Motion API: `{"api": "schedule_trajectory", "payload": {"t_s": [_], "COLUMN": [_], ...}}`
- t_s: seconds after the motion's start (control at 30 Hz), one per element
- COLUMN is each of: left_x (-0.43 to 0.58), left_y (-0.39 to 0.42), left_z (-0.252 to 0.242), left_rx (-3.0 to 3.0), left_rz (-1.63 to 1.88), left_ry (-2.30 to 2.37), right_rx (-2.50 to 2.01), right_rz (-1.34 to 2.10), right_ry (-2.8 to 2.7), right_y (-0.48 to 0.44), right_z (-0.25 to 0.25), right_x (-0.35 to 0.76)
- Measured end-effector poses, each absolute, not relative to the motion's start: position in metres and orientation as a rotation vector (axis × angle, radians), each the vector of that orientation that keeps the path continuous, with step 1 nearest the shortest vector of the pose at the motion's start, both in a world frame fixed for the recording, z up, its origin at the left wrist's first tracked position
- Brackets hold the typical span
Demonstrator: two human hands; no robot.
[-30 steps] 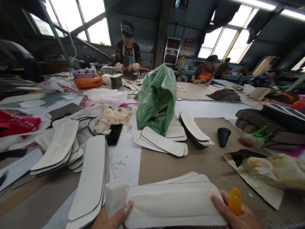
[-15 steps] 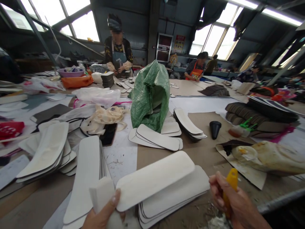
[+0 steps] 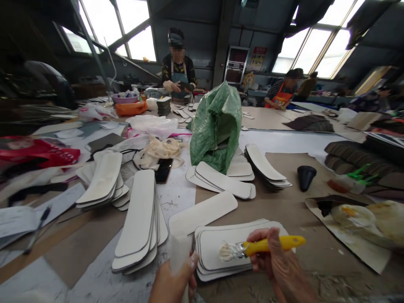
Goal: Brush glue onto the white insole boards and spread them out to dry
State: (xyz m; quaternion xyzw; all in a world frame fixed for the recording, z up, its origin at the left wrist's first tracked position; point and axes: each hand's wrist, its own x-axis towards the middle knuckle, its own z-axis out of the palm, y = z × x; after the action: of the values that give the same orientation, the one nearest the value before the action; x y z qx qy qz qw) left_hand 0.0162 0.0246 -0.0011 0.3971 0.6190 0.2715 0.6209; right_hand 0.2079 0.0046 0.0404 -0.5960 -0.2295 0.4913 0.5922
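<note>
My right hand point(image 3: 274, 256) is closed around a paintbrush point(image 3: 268, 246) with a yellow handle. Its bristles, coated in thick white paste, are over the top panel of a stack of white rounded panels point(image 3: 214, 237). My left hand point(image 3: 176, 275) pinches a pale, slightly see-through strip point(image 3: 179, 252) between thumb and fingers at the stack's left end. Beyond the strip, a single white panel point(image 3: 205, 212) slants away to the right; the strip covers its near end. Another fanned stack of white panels point(image 3: 135, 214) lies left of my left hand.
A green sack point(image 3: 214, 126) stands mid-table with panels around it. To the right are a black cone-shaped object point(image 3: 306, 176) and a paste-smeared plastic bag point(image 3: 369, 219). A pen point(image 3: 38, 229) and a phone point(image 3: 164, 170) lie to the left. Co-workers stand across the table.
The brush has swung from upright at the right to lying level over the stack. The single panel now lies farther off, and the view has turned left.
</note>
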Motion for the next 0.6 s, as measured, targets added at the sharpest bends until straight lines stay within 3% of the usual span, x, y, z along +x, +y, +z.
{"api": "schedule_trajectory", "payload": {"t_s": [0.27,0.5,0.6], "left_x": [0.023,0.023,0.022], "left_y": [0.036,0.034,0.034], "left_z": [-0.006,-0.005,-0.009], "left_rx": [0.979,0.965,0.978], "left_rz": [0.474,0.468,0.476], "left_ry": [1.372,1.393,1.386], "right_rx": [-1.557,-1.867,-1.834], "right_rz": [1.175,0.582,0.688], "right_ry": [-0.704,-1.102,-1.036], "right_y": [0.014,0.005,0.002], "right_z": [0.004,0.022,0.025], "right_x": [0.192,0.216,0.207]}}
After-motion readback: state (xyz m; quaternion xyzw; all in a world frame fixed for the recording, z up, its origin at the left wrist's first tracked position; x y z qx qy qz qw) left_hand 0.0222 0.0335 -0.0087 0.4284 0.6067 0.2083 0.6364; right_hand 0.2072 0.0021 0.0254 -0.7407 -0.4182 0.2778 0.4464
